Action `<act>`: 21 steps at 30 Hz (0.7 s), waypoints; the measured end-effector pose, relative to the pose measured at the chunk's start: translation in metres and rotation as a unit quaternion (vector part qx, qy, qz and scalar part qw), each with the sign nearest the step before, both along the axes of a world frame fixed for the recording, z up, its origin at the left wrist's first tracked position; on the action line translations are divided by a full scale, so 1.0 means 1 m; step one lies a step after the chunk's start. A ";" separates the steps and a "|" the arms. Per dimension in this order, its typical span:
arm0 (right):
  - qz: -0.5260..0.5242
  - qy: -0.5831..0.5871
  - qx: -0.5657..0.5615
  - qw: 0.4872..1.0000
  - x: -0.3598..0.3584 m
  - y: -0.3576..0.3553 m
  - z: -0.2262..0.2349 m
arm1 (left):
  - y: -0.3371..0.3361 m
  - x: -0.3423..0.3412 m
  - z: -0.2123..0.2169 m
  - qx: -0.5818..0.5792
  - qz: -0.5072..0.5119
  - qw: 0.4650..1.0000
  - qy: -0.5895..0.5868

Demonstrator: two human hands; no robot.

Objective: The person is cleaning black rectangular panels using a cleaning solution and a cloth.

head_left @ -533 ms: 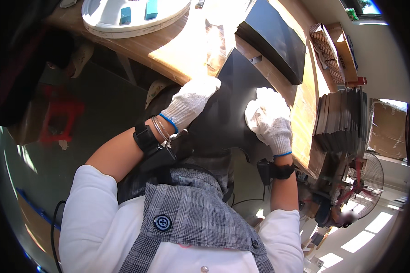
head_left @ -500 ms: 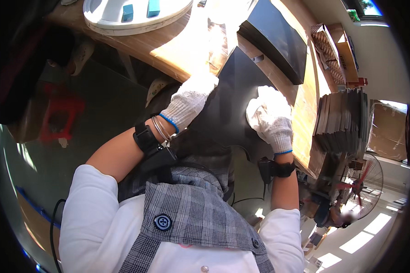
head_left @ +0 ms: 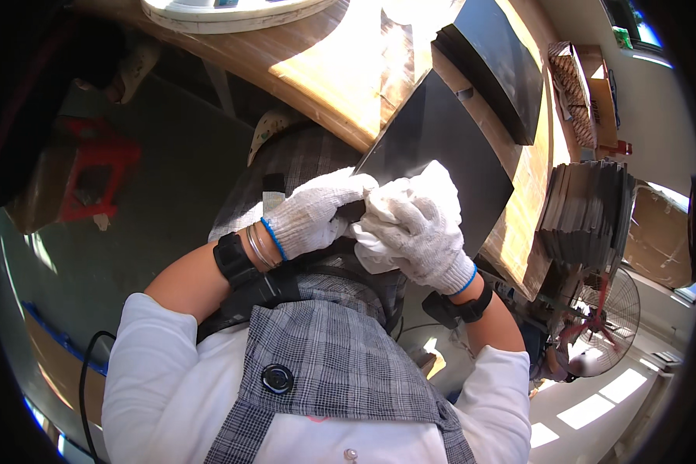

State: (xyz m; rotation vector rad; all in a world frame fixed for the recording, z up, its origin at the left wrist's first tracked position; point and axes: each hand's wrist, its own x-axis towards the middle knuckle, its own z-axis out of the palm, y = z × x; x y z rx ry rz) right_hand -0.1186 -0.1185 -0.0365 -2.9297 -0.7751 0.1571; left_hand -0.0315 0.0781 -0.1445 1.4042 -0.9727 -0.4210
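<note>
A flat black panel (head_left: pixel 448 131) slants from the table edge toward my lap. My left hand (head_left: pixel 317 209), in a white knit glove with a blue cuff, pinches the panel's near left corner. My right hand (head_left: pixel 425 240), gloved the same way, is closed around a crumpled white cloth (head_left: pixel 445 185) and presses it on the panel close to my left fingers. The two hands nearly touch. Cloth and gloves hide the panel's near edge.
On the wooden table (head_left: pixel 317 77) lie a stack of black panels (head_left: pixel 499 73) and a white round tray (head_left: pixel 240 22). A pile of dark sheets (head_left: pixel 588 205) and a fan (head_left: pixel 602 321) stand at right. A red stool (head_left: pixel 104 174) is at left.
My right hand and the cloth have moved left across the panel to my left hand. My left hand has come nearer to me, and the panel lies at a different angle.
</note>
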 end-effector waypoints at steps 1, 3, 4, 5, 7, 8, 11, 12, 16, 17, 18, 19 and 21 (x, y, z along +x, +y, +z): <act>-0.029 0.031 -0.005 0.999 -0.008 -0.022 -0.002 | 0.000 -0.003 0.002 0.025 0.030 0.999 -0.034; -0.094 0.016 0.026 0.995 -0.017 -0.051 -0.004 | -0.003 -0.005 0.005 0.049 0.058 0.995 -0.064; -0.112 0.018 0.008 0.994 -0.014 -0.043 -0.002 | 0.001 -0.005 0.007 0.050 0.068 0.994 -0.069; -0.130 0.019 -0.009 0.991 -0.012 -0.034 -0.002 | 0.005 -0.004 0.008 0.050 0.078 0.993 -0.074; -0.061 -0.014 -0.053 0.997 0.000 -0.004 -0.005 | 0.005 -0.004 0.011 0.034 0.064 0.997 -0.024; -0.057 0.001 -0.062 0.996 0.006 0.011 -0.004 | 0.002 -0.004 0.012 0.013 0.047 0.999 0.023; -0.029 -0.027 -0.051 0.998 0.011 0.010 -0.005 | 0.000 -0.005 0.010 -0.002 0.038 0.998 0.056; -0.045 -0.010 -0.052 0.998 0.006 0.003 -0.003 | 0.002 -0.008 0.005 0.001 0.077 0.997 0.012; -0.059 -0.003 -0.058 0.997 -0.006 -0.007 0.000 | -0.004 -0.014 0.000 -0.015 0.075 0.994 0.079; -0.062 -0.004 -0.043 0.997 -0.002 -0.002 0.001 | -0.006 -0.015 0.002 -0.015 0.074 0.994 0.078; -0.070 0.002 -0.041 0.997 0.005 0.007 -0.003 | -0.007 -0.016 0.005 -0.035 0.053 0.985 0.163; -0.050 -0.030 -0.048 0.997 0.011 0.014 -0.006 | -0.007 -0.012 0.015 -0.055 0.031 0.967 0.245; -0.057 -0.012 -0.039 0.998 0.014 0.016 -0.002 | -0.007 -0.008 0.017 -0.037 0.029 0.988 0.146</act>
